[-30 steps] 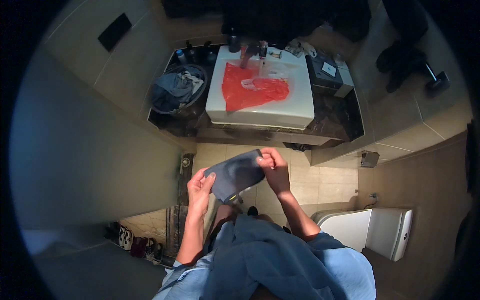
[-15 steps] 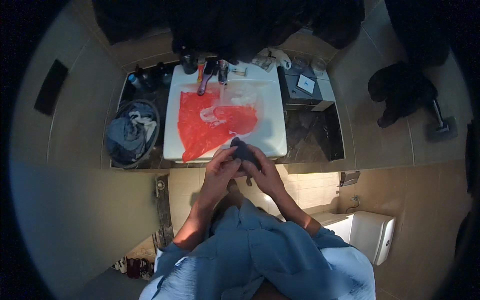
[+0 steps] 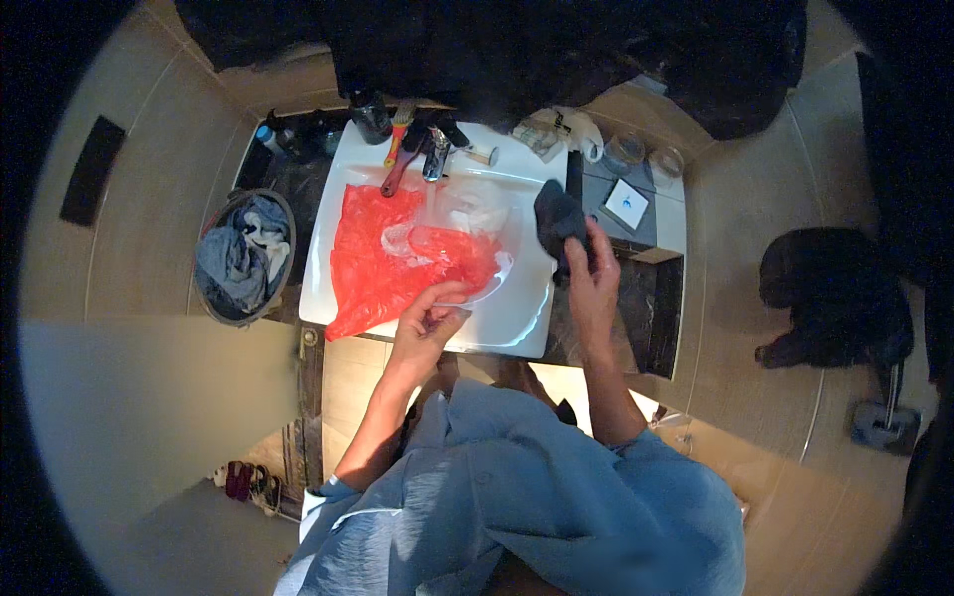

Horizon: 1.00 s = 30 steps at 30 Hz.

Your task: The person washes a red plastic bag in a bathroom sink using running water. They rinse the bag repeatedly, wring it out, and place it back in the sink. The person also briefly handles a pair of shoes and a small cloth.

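My right hand (image 3: 594,273) is closed on a dark sock (image 3: 559,221), raised over the right rim of the white sink (image 3: 532,318). The sock hangs limp, its upper end pointing away from me. At the sink's front edge my left hand (image 3: 427,333) holds nothing that I can see, its fingers loosely bent with a gap to the thumb. In the basin, close to those fingers, spreads a wet red plastic bag (image 3: 373,253), one corner draped over the front left rim. Water runs from the chrome faucet (image 3: 435,154) onto it.
To the left, a basket (image 3: 291,238) holds crumpled clothes. Brushes (image 3: 399,134) and a dark cup (image 3: 370,117) stand behind the basin. A grey box (image 3: 636,204) with a white card and glass jars (image 3: 624,151) occupies the right counter. Dark fabric (image 3: 835,298) hangs on the right wall.
The sock was between both hands in front of the sink. My right hand has carried it up and right, while the left has let go and stays near the front rim.
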Available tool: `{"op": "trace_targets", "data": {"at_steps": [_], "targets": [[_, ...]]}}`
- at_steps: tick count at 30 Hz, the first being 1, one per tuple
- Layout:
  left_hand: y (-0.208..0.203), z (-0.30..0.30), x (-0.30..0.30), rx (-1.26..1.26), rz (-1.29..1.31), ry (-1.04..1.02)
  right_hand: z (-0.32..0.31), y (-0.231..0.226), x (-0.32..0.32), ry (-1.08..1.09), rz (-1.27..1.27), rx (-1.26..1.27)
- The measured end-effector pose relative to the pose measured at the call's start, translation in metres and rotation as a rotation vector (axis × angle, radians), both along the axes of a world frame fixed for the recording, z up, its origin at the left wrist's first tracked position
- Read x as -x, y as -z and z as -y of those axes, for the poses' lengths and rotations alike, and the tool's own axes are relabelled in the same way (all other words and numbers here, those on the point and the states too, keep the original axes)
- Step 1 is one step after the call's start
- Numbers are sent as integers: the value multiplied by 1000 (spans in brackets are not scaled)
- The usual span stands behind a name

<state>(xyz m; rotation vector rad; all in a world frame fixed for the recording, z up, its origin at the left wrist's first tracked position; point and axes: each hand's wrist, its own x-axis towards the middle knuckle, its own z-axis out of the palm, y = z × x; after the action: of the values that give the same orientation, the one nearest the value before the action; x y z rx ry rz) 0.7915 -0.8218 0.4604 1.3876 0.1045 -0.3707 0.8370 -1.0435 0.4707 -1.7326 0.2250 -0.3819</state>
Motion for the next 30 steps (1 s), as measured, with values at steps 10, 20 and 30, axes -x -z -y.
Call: {"op": "trace_targets", "data": {"at_steps": [10, 20, 30], "targets": [[42, 33, 2, -442, 129, -227, 66, 77, -97, -271, 139, 1186], [80, 8, -49, -1348, 334, -78, -47, 94, -111, -654, 189, 958], [113, -14, -62, -1317, 93, 220, -89, 140, -116, -834, 48, 1273]]}}
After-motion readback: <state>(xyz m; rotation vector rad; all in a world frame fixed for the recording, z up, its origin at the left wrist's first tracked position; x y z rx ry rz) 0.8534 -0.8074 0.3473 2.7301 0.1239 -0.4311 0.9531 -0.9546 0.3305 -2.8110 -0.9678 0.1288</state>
